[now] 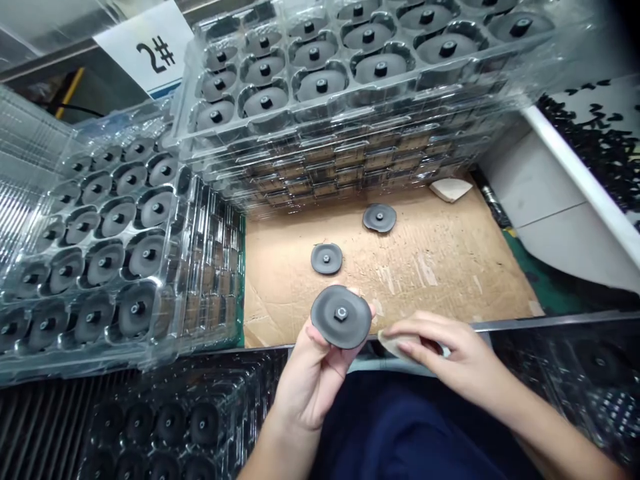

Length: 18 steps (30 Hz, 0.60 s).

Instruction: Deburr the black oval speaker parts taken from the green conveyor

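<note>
My left hand [313, 380] holds up a black rubber diaphragm disc [330, 327] with a metal nut at its centre, gripping it by the edge. My right hand [440, 350] pinches a pale piece of abrasive paper or cloth [395, 343] between thumb and fingers, and that piece touches or nearly touches the disc's right rim. Two more black discs lie on the cardboard sheet [425, 280], one [327, 259] nearer me and one [379, 218] farther back. A folded pale scrap [450, 190] rests at the cardboard's back edge.
Stacked clear plastic trays [350, 87] of black discs stand behind the cardboard, more [100, 233] at left, and a dark tray [170, 420] lies low left. A "2#" card [150, 47] stands back left. A white-rimmed bin [595, 133] of small black pieces sits right.
</note>
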Motion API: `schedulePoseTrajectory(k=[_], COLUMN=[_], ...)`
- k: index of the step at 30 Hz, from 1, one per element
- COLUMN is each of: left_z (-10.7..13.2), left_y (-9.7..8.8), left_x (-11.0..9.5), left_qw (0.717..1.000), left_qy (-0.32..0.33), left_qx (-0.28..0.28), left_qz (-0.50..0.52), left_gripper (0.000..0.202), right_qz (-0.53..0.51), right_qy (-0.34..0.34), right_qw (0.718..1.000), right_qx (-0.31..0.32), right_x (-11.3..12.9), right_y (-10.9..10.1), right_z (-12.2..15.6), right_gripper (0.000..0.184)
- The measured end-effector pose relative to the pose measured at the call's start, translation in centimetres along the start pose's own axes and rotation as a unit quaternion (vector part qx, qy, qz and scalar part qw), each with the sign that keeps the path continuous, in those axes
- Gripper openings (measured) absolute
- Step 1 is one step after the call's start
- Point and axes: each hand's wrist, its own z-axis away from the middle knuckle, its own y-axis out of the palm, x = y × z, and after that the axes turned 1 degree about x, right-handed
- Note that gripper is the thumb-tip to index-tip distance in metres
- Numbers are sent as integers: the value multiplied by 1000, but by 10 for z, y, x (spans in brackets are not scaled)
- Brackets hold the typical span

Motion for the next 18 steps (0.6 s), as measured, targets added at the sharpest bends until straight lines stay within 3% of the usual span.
schedulePoseTrajectory(k=[2,5,7,9,11,12,15,16,18], left_z=[-2,-3,-3,-2,-1,-1,0,0,0], left_y=[4,9,12,13,9,6,0,0,3], left_x=[1,4,7,10,13,14,17,18,19], left_qw=[1000,1000,999,998,997,997,996,995,994], left_qy=[-5,-4,-1,2,-3,-4,13,21,20], left_qx=[3,7,14,20,19,11,-35,-44,-37], left_qz=[5,-10,-29,-53,-74,-79,-84,-86,-96], left_gripper=[56,57,54,51,46,45,46,48,48], right_qz=[12,17,3,-6,13,26,44,47,60], right_qy=[17,21,-10,-91,-166,-182,-152,-140,-148], right_qw=[1000,995,985,973,967,971,987,988,987], right_qx=[-13,-94,-170,-212,-191,-152,14,37,-34], right_x=[-5,13,37,62,79,84,87,86,84], right_y=[2,-2,-6,-5,-2,0,1,1,2], right_z=[4,-3,-13,-24,-32,-35,-41,-43,-48], right_gripper=[19,20,21,23,25,25,25,25,25])
